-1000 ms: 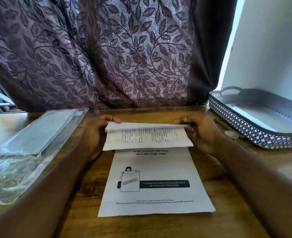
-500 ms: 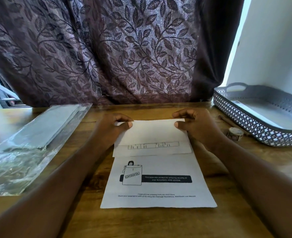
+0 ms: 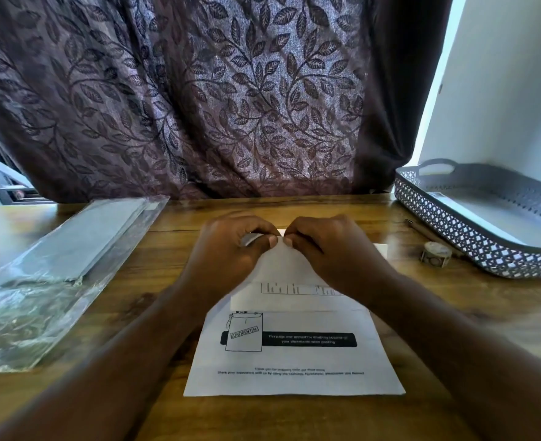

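Left hand [image 3: 231,251] met right hand [image 3: 332,249], covering folded paper [image 3: 294,361].

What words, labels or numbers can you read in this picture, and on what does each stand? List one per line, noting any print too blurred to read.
"CONFIDENTIAL": slanted stamp on the envelope drawing on the sheet of paper.
White print in the black bar: blurred, unreadable.
Two small lines near the sheet's bottom edge: too small to read.
Table marks on the folded-over flap: unreadable.
Label in the tray: too small.
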{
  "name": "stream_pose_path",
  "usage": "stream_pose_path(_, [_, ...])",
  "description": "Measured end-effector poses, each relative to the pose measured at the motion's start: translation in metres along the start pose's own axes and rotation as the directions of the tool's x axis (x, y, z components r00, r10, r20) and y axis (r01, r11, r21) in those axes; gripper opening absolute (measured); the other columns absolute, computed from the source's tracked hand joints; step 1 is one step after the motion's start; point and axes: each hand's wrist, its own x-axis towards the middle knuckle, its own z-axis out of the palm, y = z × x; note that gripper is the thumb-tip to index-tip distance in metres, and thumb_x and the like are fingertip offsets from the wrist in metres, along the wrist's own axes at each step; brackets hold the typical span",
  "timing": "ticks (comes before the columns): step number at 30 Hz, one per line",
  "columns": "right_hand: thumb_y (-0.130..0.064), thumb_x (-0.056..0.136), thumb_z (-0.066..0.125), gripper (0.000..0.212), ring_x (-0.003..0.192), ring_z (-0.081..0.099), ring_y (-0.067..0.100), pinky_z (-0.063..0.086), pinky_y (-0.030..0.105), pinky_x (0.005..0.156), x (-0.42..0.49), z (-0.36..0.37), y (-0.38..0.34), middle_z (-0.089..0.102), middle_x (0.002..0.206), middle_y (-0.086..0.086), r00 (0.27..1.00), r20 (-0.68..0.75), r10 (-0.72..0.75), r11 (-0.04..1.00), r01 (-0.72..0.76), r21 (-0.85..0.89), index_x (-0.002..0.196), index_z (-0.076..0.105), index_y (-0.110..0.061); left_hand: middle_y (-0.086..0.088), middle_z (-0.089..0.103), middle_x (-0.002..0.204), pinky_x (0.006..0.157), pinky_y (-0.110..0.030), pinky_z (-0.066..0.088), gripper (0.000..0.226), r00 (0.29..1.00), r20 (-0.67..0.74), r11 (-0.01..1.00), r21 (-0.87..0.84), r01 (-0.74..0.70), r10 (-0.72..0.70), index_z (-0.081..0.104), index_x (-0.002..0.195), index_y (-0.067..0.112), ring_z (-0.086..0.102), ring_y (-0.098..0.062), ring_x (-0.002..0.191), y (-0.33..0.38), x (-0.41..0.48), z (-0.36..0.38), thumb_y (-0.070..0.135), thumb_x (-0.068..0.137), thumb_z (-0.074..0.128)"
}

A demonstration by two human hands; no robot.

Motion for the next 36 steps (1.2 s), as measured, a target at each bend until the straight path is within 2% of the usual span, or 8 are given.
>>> stream_pose_path(3, [-0.032, 0.098, 0.053, 0.019, 0.069, 0.062, 0.012, 0.054, 0.038, 0.063, -0.001, -0.002, 0.010, 0.071, 0.082, -0.008, 0.999, 0.049, 0.020, 0.999, -0.022, 0.037, 0.097, 0.072, -0.025, 0.020, 0.071, 0.085, 0.076, -0.009, 0.046, 0.016, 0.999, 0.013, 0.999, -0.028, 0.044, -0.044, 0.075, 0.086, 0.030, 0.066, 0.003, 0.084, -0.007, 0.002, 0.000, 0.014, 0.087, 0.074])
stream_pose_path(7, [-0.026, 0.098, 0.061, 0.015, 0.074, 0.060, 0.011, 0.050, 0.033, 0.067, 0.001, -0.008, 0.023, 0.069, 0.081, -0.012, 0.984, 0.103, 0.145, 0.986, -0.152, 0.069, 0.091, 0.074, -0.025, 0.021, 0.074, 0.085, 0.083, -0.032, 0.054, 0.014, 0.988, -0.024, 0.981, -0.126, 0.149, -0.153, 0.073, 0.080, 0.042, 0.069, -0.003, 0.085, -0.024, 0.005, 0.000, 0.028, 0.080, 0.073])
stream_pose_path(9, [-0.024, 0.097, 0.063, 0.015, 0.073, 0.058, 0.009, 0.044, 0.029, 0.066, 0.001, -0.012, 0.029, 0.066, 0.079, -0.012, 0.974, 0.107, 0.197, 0.977, -0.204, 0.058, 0.088, 0.075, -0.025, 0.019, 0.075, 0.086, 0.085, -0.034, 0.054, 0.010, 0.978, -0.046, 0.973, -0.122, 0.196, -0.203, 0.075, 0.082, 0.036, 0.069, -0.004, 0.086, -0.033, 0.007, -0.005, 0.026, 0.080, 0.075])
stream_pose_path(12, [-0.023, 0.096, 0.064, 0.015, 0.077, 0.060, 0.008, 0.043, 0.026, 0.068, 0.001, -0.015, 0.038, 0.068, 0.082, -0.013, 0.960, 0.127, 0.251, 0.962, -0.262, 0.079, 0.087, 0.076, -0.024, 0.012, 0.076, 0.089, 0.084, -0.031, 0.052, 0.006, 0.966, -0.064, 0.965, -0.090, 0.246, -0.252, 0.077, 0.085, 0.022, 0.068, -0.005, 0.087, -0.041, 0.007, -0.011, 0.016, 0.083, 0.078])
stream_pose_path(19, [-0.019, 0.097, 0.063, 0.015, 0.076, 0.066, 0.005, 0.051, 0.024, 0.068, -0.002, -0.015, 0.054, 0.074, 0.084, -0.007, 0.928, 0.179, 0.327, 0.926, -0.352, 0.137, 0.089, 0.076, -0.020, 0.021, 0.070, 0.085, 0.070, -0.009, 0.040, 0.017, 0.954, -0.051, 0.954, -0.070, 0.292, -0.296, 0.073, 0.080, 0.028, 0.061, 0.013, 0.078, -0.045, 0.008, -0.016, 0.012, 0.084, 0.076])
stream_pose_path(27, [-0.015, 0.095, 0.067, 0.008, 0.070, 0.071, 0.011, 0.057, 0.029, 0.060, -0.004, -0.009, 0.049, 0.073, 0.080, -0.001, 0.883, 0.127, 0.452, 0.815, -0.466, 0.344, 0.099, 0.067, -0.022, 0.024, 0.066, 0.080, 0.067, -0.022, 0.041, 0.016, 0.937, -0.076, 0.938, 0.035, 0.344, -0.341, 0.069, 0.077, 0.030, 0.059, 0.010, 0.077, -0.050, 0.006, -0.016, 0.018, 0.088, 0.072])
stream_pose_path(31, [-0.018, 0.093, 0.069, 0.009, 0.066, 0.066, 0.004, 0.048, 0.019, 0.059, -0.003, -0.005, 0.041, 0.069, 0.080, -0.009, 0.910, 0.083, 0.405, 0.873, -0.412, 0.261, 0.087, 0.067, -0.025, 0.016, 0.070, 0.087, 0.077, -0.030, 0.050, 0.010, 0.956, -0.039, 0.932, 0.216, 0.291, -0.290, 0.072, 0.087, 0.027, 0.061, -0.003, 0.079, -0.042, 0.004, -0.012, 0.026, 0.094, 0.065])
stream_pose_path(36, [-0.021, 0.092, 0.070, 0.011, 0.064, 0.066, 0.005, 0.057, 0.030, 0.060, -0.003, 0.001, 0.025, 0.069, 0.074, -0.012, 0.942, -0.007, 0.335, 0.909, -0.321, 0.268, 0.084, 0.066, -0.026, 0.011, 0.073, 0.103, 0.087, -0.037, 0.049, 0.027, 0.997, 0.052, 0.959, 0.281, 0.033, -0.050, 0.070, 0.106, 0.027, 0.065, -0.011, 0.092, -0.013, 0.001, 0.006, 0.044, 0.097, 0.052])
